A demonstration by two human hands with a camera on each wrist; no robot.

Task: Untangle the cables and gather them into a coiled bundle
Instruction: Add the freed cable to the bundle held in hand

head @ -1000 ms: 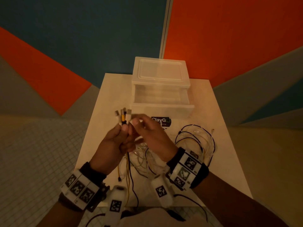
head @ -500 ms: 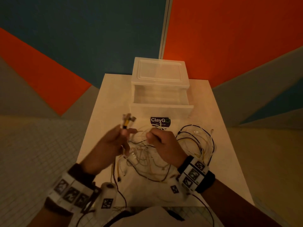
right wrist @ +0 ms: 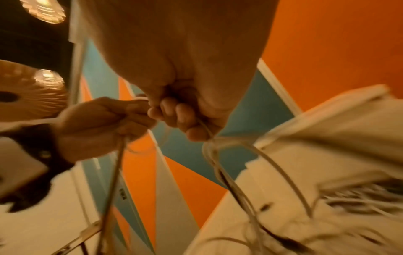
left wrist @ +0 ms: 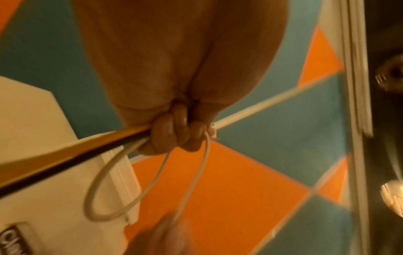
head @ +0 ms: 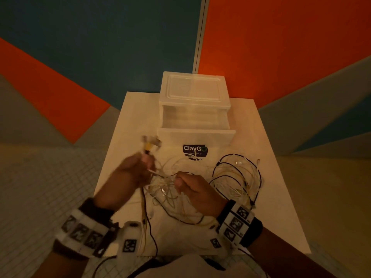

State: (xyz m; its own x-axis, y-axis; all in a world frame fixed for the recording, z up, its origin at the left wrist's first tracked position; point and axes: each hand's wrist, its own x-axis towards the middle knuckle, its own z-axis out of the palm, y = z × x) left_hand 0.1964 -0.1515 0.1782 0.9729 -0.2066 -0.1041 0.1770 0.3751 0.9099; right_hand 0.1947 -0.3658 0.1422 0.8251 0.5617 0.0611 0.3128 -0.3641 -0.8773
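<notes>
My left hand point(head: 138, 173) is curled round a bunch of cable ends, their plugs point(head: 149, 142) sticking up above the fist; white, yellow and black cables point(left wrist: 87, 148) run out of that fist in the left wrist view. My right hand point(head: 187, 184) grips a few white strands point(right wrist: 209, 136) just right of it. A loose tangle of white, yellow and black cables point(head: 168, 195) hangs and lies between and below the hands on the white table point(head: 281, 217). A second looped heap of cables point(head: 239, 177) lies to the right of my right hand.
A translucent plastic drawer box point(head: 195, 109) with its drawer pulled open stands at the table's back, a dark ClayGo sticker point(head: 195, 152) in front of it. Orange, blue and grey wall panels rise behind. Tiled floor lies left of the table.
The hands have come apart and dropped lower. The right hand let go near the plugs and took strands in the tangle. The left hand moved left with the plug bunch.
</notes>
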